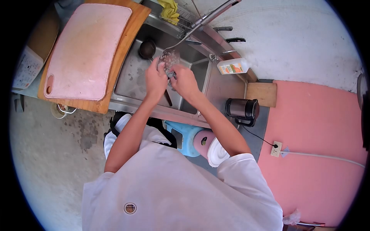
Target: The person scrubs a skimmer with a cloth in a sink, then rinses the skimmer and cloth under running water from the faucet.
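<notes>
White-shirted, a person point(173, 192) works at a stainless steel sink point(129, 82) as I watch by remote feed. At the left of the basin lies a wooden board point(133, 32), with a pink cutting board point(88, 50) resting on top of it. Over the basin I see a perforated skimmer point(170, 57), head low, its long handle slanting up and right toward the wall. Inside the sink, partly hidden from me, sits a dark ladle point(147, 49); to the right is an electric kettle point(237, 108). The left hand point(155, 80) has its fingers closed on the skimmer's head. Just beside it, the right hand point(185, 81) pinches a small grey wad point(171, 74) at the head, its material too indistinct for me to tell.
</notes>
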Available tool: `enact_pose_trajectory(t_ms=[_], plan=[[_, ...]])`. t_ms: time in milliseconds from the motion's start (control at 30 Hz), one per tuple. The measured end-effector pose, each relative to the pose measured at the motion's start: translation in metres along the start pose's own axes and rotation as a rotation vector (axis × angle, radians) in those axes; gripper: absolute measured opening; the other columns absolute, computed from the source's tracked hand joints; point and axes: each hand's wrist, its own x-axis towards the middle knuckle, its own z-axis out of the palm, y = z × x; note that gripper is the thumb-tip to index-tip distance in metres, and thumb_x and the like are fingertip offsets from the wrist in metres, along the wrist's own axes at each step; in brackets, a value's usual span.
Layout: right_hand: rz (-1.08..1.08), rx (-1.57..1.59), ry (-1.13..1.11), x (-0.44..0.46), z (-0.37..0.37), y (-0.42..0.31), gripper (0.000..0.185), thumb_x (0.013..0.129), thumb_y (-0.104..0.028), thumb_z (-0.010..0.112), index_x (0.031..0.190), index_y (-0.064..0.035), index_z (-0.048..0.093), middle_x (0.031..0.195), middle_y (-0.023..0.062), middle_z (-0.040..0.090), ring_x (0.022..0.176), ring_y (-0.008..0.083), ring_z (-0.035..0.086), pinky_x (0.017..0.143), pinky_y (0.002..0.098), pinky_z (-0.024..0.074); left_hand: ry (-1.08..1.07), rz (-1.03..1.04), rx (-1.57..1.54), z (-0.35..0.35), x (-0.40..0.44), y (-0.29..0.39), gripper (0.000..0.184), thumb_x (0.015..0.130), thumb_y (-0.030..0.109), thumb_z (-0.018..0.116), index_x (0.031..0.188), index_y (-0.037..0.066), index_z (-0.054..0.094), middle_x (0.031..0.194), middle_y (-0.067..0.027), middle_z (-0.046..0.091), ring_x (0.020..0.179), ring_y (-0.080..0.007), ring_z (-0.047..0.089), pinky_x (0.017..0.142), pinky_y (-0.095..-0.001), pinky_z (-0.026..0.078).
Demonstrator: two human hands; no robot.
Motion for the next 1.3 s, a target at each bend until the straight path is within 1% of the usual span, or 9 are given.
enact_pose_trajectory(t_ms=[300,400,467,500,567,667,1100,1167,1300], plan=[[-0.057,-0.02,-0.02,0.015,0.007,-0.002,0.015,0.067,-0.003,0.062,0.081,0.0041,0.062,0.08,0.0232,0.062,0.076,0.0397,0.061,0.071,0.0443,0.0489,0.063,0.104,0.107,-0.009,0.005,-0.018,0.022,0.09,0.013,0.05,0.107,0.003,0.058,0.079,-0.0228,0.063,0.077,-0.0429,0.06,0.068,-0.0471,0.045],[0.098,0.009,0.078,0.025,0.005,0.014,0.012,0.067,-0.002,0.062,0.077,0.0036,0.06,0.079,0.0232,0.062,0.076,0.039,0.061,0.072,0.0449,0.0489,-0.034,-0.091,0.107,-0.008,0.001,-0.007,0.021,0.09,0.013,0.05,0.107,0.005,0.059,0.076,-0.023,0.063,0.075,-0.0439,0.059,0.067,-0.0483,0.044],[0.008,-0.007,-0.011,0.005,0.01,0.004,0.012,0.067,-0.002,0.062,0.078,0.0033,0.061,0.079,0.0232,0.062,0.076,0.0387,0.062,0.071,0.0442,0.0492,-0.048,0.011,0.172,-0.012,0.003,-0.004,0.021,0.091,0.008,0.049,0.108,0.0,0.058,0.075,-0.0171,0.065,0.066,-0.0287,0.063,0.065,-0.0392,0.048],[-0.09,-0.023,-0.085,0.007,0.012,0.002,0.012,0.068,-0.002,0.062,0.078,0.0029,0.061,0.079,0.0233,0.062,0.075,0.0383,0.062,0.069,0.0435,0.0494,-0.035,0.021,0.176,-0.013,0.006,-0.005,0.021,0.091,0.008,0.049,0.108,0.0,0.058,0.075,-0.0171,0.065,0.066,-0.0287,0.063,0.065,-0.0392,0.048],[-0.124,0.045,-0.146,0.016,0.002,0.017,0.013,0.068,-0.003,0.061,0.08,0.0024,0.061,0.081,0.0223,0.062,0.075,0.0386,0.061,0.069,0.0429,0.0496,-0.02,0.042,0.247,-0.011,-0.002,-0.011,0.019,0.089,0.011,0.05,0.104,0.003,0.058,0.077,-0.0246,0.062,0.078,-0.0451,0.059,0.068,-0.0503,0.044],[-0.036,-0.104,0.008,0.03,-0.011,0.025,0.014,0.068,0.0,0.06,0.082,0.0018,0.058,0.084,0.0195,0.059,0.078,0.0387,0.061,0.071,0.0457,0.0498,-0.067,-0.083,0.135,-0.004,0.001,-0.013,0.019,0.089,0.011,0.051,0.103,0.001,0.057,0.078,-0.0257,0.062,0.08,-0.0457,0.058,0.069,-0.0507,0.043],[-0.193,-0.145,-0.005,0.032,-0.01,0.03,0.021,0.069,0.0,0.062,0.089,-0.0009,0.055,0.089,0.0153,0.057,0.082,0.0355,0.059,0.07,0.0433,0.0488,-0.125,-0.114,0.212,-0.002,0.003,-0.003,0.016,0.086,0.007,0.052,0.099,-0.002,0.057,0.08,-0.0271,0.061,0.082,-0.0463,0.057,0.072,-0.0505,0.043],[-0.205,-0.128,0.028,0.036,-0.014,0.028,0.022,0.069,-0.001,0.062,0.089,-0.0013,0.055,0.09,0.015,0.057,0.083,0.0356,0.059,0.071,0.0436,0.0487,-0.179,-0.414,-0.072,-0.007,0.004,0.027,0.015,0.086,0.006,0.052,0.097,-0.003,0.057,0.08,-0.027,0.061,0.082,-0.0464,0.058,0.074,-0.0499,0.043],[-0.079,-0.153,-0.075,0.026,-0.008,0.02,0.02,0.07,-0.002,0.063,0.088,-0.0016,0.055,0.089,0.0157,0.057,0.083,0.0365,0.059,0.071,0.0437,0.0488,-0.118,-0.209,0.093,-0.004,0.012,-0.006,0.014,0.086,0.006,0.052,0.095,-0.002,0.058,0.08,-0.0266,0.062,0.082,-0.046,0.058,0.074,-0.0492,0.044]])
